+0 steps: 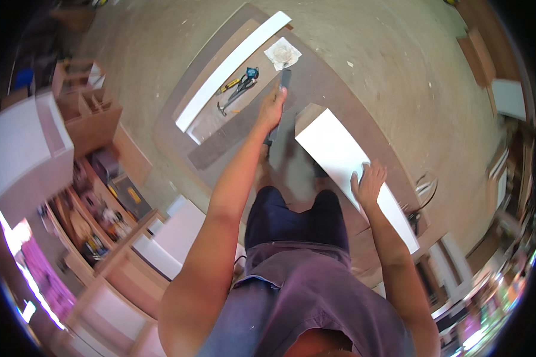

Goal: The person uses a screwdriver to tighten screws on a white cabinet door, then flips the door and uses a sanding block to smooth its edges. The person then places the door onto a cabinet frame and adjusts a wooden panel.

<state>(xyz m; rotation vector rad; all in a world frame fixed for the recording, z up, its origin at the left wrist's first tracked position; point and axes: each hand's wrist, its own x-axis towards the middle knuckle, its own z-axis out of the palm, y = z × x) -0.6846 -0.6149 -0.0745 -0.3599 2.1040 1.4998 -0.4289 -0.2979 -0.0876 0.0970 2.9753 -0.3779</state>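
Note:
My left hand (272, 109) is closed around a long, flat, dark grey bar-like tool (286, 78); its exact kind is unclear. The bar stretches from past my fingers back toward my feet. My right hand (370, 180) lies on a long white panel piece (335, 143) with its fingers apart, near the piece's right edge. Bare brown wood shows at that piece's far end. Beyond my left hand, a hammer (235, 100) lies by a teal-and-black tool (252, 73) and a yellow-handled tool (230, 85). A stained white sheet (283, 53) rests just past the bar's tip.
A long white strip board (235, 71) lies on the large brown panel (363, 113) on the floor. On the left stand a white cabinet box (33, 140) and a wooden tray of tools (89, 208). Cables (424, 189) lie at right, near stacked boards (509, 98).

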